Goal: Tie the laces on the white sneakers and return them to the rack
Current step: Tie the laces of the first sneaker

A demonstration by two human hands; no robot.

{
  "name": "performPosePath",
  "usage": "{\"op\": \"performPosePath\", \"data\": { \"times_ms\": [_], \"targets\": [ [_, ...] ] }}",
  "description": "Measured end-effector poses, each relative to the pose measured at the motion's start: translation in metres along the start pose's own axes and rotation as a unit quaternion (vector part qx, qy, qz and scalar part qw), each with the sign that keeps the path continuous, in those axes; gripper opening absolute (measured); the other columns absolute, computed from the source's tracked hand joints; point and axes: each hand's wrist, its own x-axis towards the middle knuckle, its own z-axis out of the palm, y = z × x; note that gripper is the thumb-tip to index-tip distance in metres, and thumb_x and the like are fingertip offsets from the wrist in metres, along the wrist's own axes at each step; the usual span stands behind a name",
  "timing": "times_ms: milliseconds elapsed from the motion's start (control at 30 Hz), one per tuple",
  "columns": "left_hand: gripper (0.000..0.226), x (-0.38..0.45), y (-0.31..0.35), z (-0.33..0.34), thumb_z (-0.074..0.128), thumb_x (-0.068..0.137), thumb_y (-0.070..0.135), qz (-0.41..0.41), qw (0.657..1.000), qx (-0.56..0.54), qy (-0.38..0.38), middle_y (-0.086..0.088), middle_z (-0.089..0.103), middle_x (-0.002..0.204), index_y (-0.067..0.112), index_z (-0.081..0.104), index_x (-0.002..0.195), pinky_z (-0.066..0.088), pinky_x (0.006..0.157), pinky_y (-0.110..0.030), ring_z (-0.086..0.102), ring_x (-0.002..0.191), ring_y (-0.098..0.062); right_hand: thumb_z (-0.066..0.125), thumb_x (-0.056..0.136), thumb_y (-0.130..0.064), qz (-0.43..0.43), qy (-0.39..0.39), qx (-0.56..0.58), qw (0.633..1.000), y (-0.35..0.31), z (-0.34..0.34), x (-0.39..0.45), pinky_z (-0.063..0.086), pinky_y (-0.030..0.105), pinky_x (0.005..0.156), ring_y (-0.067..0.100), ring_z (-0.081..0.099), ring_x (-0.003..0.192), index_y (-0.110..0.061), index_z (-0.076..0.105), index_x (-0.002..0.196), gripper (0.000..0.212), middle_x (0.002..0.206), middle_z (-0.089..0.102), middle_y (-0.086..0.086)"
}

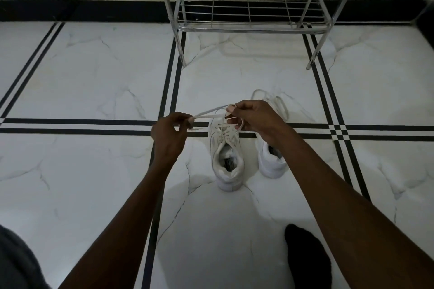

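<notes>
Two white sneakers stand side by side on the floor, heels toward me. Over the left sneaker point(226, 162) both hands work its white lace point(209, 112). My left hand point(168, 135) pinches one end of the lace, out to the left of the shoe. My right hand point(254, 117) holds a loop of the same lace above the tongue, and the lace is stretched between the hands. The right sneaker point(272, 159) is partly hidden by my right wrist; its loose laces point(279, 105) lie on the floor beyond it.
A chrome wire shoe rack point(249, 9) stands against the white wall straight ahead, its lower shelf bare. The floor is white marble tile with black stripes point(94, 125). My foot in a black sock point(305, 256) rests at lower right, dark clothing at lower left.
</notes>
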Motion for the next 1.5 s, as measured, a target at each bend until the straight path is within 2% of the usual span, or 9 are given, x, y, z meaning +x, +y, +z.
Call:
{"op": "performPosePath", "data": {
  "times_ms": [167, 433, 600, 733, 867, 967, 1067, 1167, 1500],
  "targets": [
    [0.069, -0.012, 0.02, 0.005, 0.076, 0.088, 0.041, -0.117, 0.98, -0.151, -0.048, -0.001, 0.071, 0.127, 0.023, 0.045, 0.146, 0.044, 0.101, -0.033, 0.062, 0.119, -0.011, 0.073, 0.088, -0.013, 0.014, -0.012, 0.051, 0.999, 0.003, 0.002, -0.005, 0.057, 0.041, 0.095, 0.025, 0.075, 0.097, 0.003, 0.068, 0.106, 0.024, 0.108, 0.075, 0.022],
    [0.055, -0.022, 0.058, 0.033, 0.054, 0.097, 0.058, -0.226, 0.933, -0.249, -0.123, 0.0, 0.077, 0.104, 0.009, 0.076, 0.109, 0.05, 0.083, -0.03, 0.068, 0.096, -0.01, 0.075, 0.087, -0.016, 0.01, -0.011, 0.024, 1.0, 0.004, 0.015, -0.005, 0.06, 0.036, 0.089, 0.025, 0.075, 0.099, 0.005, 0.067, 0.107, 0.03, 0.107, 0.076, 0.017],
    [0.025, -0.016, 0.055, 0.034, 0.066, 0.097, 0.032, -0.219, 0.927, -0.297, -0.07, -0.009, 0.075, 0.1, 0.007, 0.071, 0.094, 0.049, 0.074, -0.027, 0.069, 0.093, -0.016, 0.073, 0.088, -0.031, 0.004, 0.055, -0.078, 0.995, 0.009, 0.009, -0.001, 0.062, 0.039, 0.085, 0.023, 0.076, 0.086, -0.005, 0.074, 0.091, 0.027, 0.092, 0.078, 0.011],
    [0.031, -0.025, 0.018, 0.027, 0.063, 0.099, 0.032, -0.252, 0.956, -0.144, 0.033, -0.009, 0.075, 0.092, 0.002, 0.073, 0.103, 0.057, 0.085, -0.037, 0.072, 0.093, -0.024, 0.067, 0.091, -0.019, -0.065, 0.297, -0.36, 0.882, 0.028, -0.021, 0.004, 0.052, 0.028, 0.072, 0.029, 0.069, 0.08, 0.005, 0.069, 0.079, 0.027, 0.084, 0.074, 0.02],
    [0.044, -0.039, -0.013, 0.022, 0.063, 0.095, 0.047, -0.299, 0.946, -0.117, 0.04, -0.008, 0.076, 0.092, 0.006, 0.069, 0.111, 0.059, 0.089, -0.046, 0.074, 0.095, -0.028, 0.074, 0.087, -0.023, -0.062, 0.276, -0.416, 0.864, 0.048, -0.033, 0.005, 0.049, 0.032, 0.071, 0.031, 0.069, 0.089, 0.006, 0.067, 0.086, 0.03, 0.091, 0.071, 0.018],
    [0.075, -0.045, -0.008, 0.029, 0.057, 0.083, 0.077, -0.283, 0.952, -0.103, 0.056, -0.009, 0.073, 0.107, 0.014, 0.056, 0.123, 0.059, 0.089, -0.051, 0.072, 0.098, -0.03, 0.08, 0.081, -0.016, -0.129, 0.274, -0.394, 0.868, 0.05, -0.024, -0.001, 0.045, 0.033, 0.074, 0.021, 0.055, 0.086, 0.0, 0.06, 0.102, 0.033, 0.106, 0.057, 0.012],
    [0.038, -0.049, 0.003, 0.038, 0.059, 0.098, 0.044, -0.151, 0.987, -0.044, 0.022, -0.004, 0.07, 0.111, 0.02, 0.05, 0.126, 0.057, 0.082, -0.041, 0.071, 0.094, -0.027, 0.079, 0.079, -0.006, -0.175, 0.116, -0.418, 0.884, 0.051, -0.017, -0.001, 0.053, 0.041, 0.087, 0.026, 0.062, 0.099, -0.007, 0.066, 0.115, 0.038, 0.118, 0.062, 0.014],
    [0.027, -0.045, 0.003, 0.05, 0.06, 0.098, 0.012, -0.039, 0.996, -0.025, -0.074, -0.003, 0.067, 0.12, 0.023, 0.061, 0.123, 0.061, 0.08, -0.052, 0.069, 0.098, -0.027, 0.066, 0.084, -0.001, -0.141, -0.015, -0.462, 0.875, 0.062, -0.01, -0.001, 0.056, 0.044, 0.083, 0.031, 0.069, 0.094, -0.002, 0.074, 0.101, 0.019, 0.101, 0.073, 0.018],
    [0.017, -0.03, 0.005, 0.055, 0.062, 0.092, 0.002, 0.009, 0.985, 0.082, -0.149, -0.001, 0.07, 0.106, 0.018, 0.063, 0.098, 0.058, 0.075, -0.046, 0.068, 0.088, -0.021, 0.057, 0.089, -0.01, -0.109, 0.056, -0.507, 0.853, 0.064, 0.002, 0.013, 0.054, 0.034, 0.069, 0.031, 0.07, 0.081, -0.007, 0.074, 0.088, 0.018, 0.089, 0.074, 0.015]
  ]
}}
